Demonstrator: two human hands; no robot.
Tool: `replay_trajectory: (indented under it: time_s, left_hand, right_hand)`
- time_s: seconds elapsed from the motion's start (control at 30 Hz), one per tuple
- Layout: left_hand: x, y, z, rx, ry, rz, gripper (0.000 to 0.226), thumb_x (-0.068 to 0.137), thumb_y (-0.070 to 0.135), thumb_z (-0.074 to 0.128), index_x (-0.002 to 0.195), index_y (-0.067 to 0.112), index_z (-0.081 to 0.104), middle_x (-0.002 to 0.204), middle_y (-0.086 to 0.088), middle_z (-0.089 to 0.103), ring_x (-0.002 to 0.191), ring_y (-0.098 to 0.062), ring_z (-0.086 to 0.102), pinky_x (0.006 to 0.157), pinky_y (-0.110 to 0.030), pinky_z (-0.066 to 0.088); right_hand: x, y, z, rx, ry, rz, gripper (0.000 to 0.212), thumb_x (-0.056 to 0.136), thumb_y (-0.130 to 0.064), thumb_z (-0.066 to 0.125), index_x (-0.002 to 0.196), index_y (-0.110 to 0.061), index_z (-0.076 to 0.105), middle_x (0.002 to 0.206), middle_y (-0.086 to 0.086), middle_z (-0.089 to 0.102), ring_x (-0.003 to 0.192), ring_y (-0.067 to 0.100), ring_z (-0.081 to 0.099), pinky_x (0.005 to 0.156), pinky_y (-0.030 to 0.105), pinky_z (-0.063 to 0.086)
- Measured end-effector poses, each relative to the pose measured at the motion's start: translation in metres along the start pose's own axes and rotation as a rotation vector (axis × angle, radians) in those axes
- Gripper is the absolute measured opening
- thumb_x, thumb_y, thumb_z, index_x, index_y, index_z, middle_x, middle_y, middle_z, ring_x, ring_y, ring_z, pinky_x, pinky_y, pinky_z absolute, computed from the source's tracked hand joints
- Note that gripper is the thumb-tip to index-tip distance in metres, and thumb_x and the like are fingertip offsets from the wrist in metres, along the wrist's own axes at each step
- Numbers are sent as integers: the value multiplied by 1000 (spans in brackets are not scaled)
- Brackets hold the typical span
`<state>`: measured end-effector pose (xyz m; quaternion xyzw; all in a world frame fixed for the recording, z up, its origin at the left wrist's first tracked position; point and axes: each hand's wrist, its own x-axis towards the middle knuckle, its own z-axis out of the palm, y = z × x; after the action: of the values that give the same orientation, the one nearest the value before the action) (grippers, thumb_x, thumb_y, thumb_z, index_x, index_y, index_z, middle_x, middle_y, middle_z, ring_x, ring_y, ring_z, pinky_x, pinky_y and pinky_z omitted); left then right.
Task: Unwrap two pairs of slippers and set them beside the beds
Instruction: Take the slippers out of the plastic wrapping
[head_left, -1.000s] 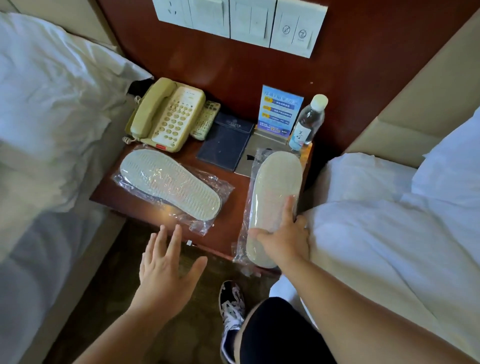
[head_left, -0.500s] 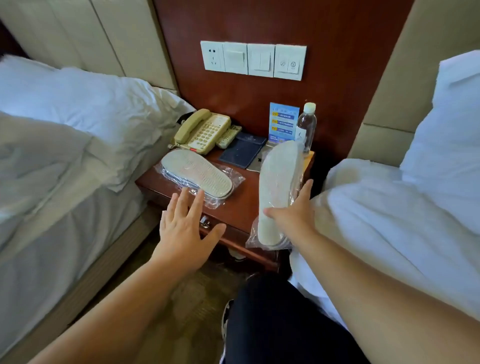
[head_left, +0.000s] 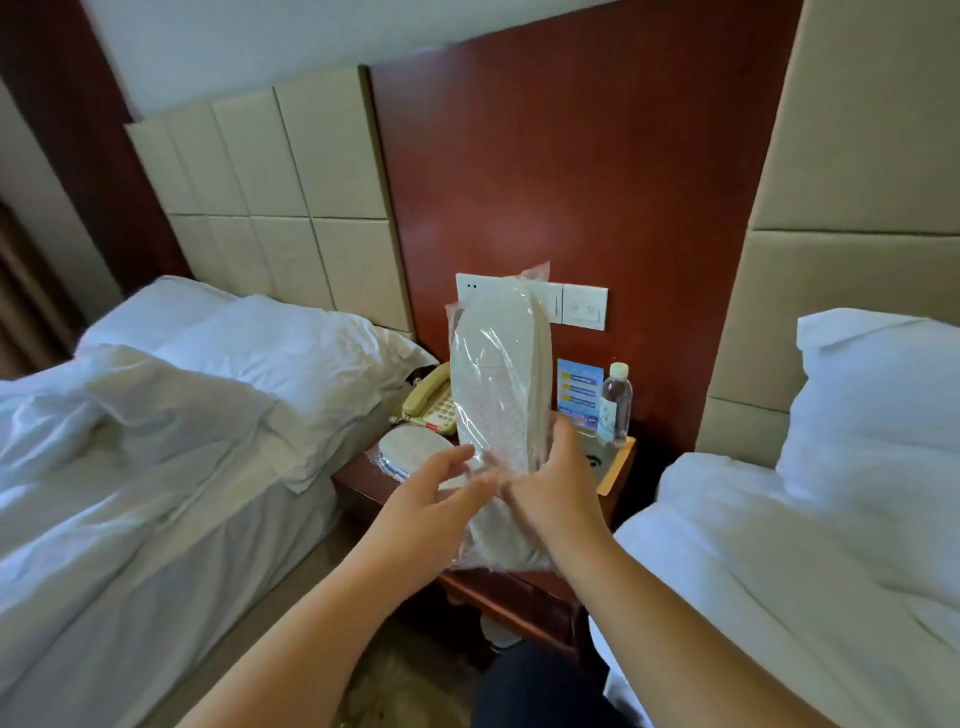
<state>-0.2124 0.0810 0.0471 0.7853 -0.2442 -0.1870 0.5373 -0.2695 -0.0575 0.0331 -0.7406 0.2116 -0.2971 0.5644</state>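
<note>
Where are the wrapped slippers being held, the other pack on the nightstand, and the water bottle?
Held slipper pack (head_left: 498, 384), head view, on the sole's middle.
Second slipper pack (head_left: 413, 449), head view, on its sole.
Water bottle (head_left: 615, 402), head view, on its clear body.

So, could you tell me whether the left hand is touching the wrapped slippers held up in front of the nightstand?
Touching. The head view shows the left hand's fingertips pressed on the plastic of the wrapped slippers, opposite the right hand gripping them.
</note>
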Motion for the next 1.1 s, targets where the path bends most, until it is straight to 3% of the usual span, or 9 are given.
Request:
replay_trajectory:
  time_s: [0.13,0.27,0.37,0.53,0.63,0.77,0.9,1.0,1.1]
  left_hand:
    - [-8,16,2,-304,-22,-16,61,78,54,68,133,32,51,121,7,69,104,-12,69,88,-34,55]
    - [-14,23,-9,-473,-19,-37,59,73,59,68,123,28,62,115,-6,73,110,-32,66,99,-55,50]
    - [-19,24,-12,-549,3,-79,51,73,64,69,113,33,71,119,-8,70,113,-27,64,93,-48,54]
    - [-25,27,-19,-747,22,-178,40,70,61,77,92,27,79,93,-5,77,74,-17,72,61,-31,57]
    - [-25,27,-24,-993,21,-289,48,77,40,78,112,7,70,101,-11,72,73,-25,70,64,-36,56]
    - [-29,25,-32,-1165,59,-272,38,82,26,74,110,1,66,91,-15,72,70,-26,70,55,-33,58]
    - [-31,21,-42,-1257,131,-177,39,83,22,73,115,2,65,106,-17,74,83,-29,74,67,-36,62]
    - [-30,14,-46,-1285,207,-84,33,82,21,73,110,6,67,110,-15,74,98,-30,72,82,-42,59]
    - [-33,11,-47,-1283,241,-47,15,77,21,74,85,9,79,94,-14,76,94,-29,74,78,-43,60]
  right_hand:
    - [-19,-28,-6,142,-249,-81,64,74,-35,78,126,-52,45,110,-33,61,99,-13,60,69,9,52]
    - [-29,-39,-13,125,-378,-191,67,71,-21,78,125,-51,52,121,-30,60,113,-7,57,84,14,52]
    - [-36,-42,-13,54,-439,-287,63,74,-5,75,122,-42,58,135,-30,51,123,-9,49,93,12,46]
    - [-36,-48,-14,-466,-390,-674,37,78,-14,71,109,-35,68,141,-23,49,139,-2,31,117,40,23]
    - [-39,-56,-11,-631,-326,-901,28,74,-12,70,91,-34,73,126,-17,63,130,7,46,114,49,26]
    - [-50,-66,-9,-538,-171,-1074,21,75,-13,74,86,-30,73,105,-16,69,105,9,59,98,40,41]
    - [-57,-63,-15,-444,-53,-969,32,78,-26,77,109,-30,69,115,-11,60,114,9,52,94,36,44]
    - [-60,-65,-18,-214,6,-703,65,75,-43,77,133,-36,49,137,-14,43,130,5,39,99,10,37]
    - [-58,-71,-14,31,58,-316,76,67,-59,76,131,-55,35,133,-27,37,120,-12,41,75,3,44]
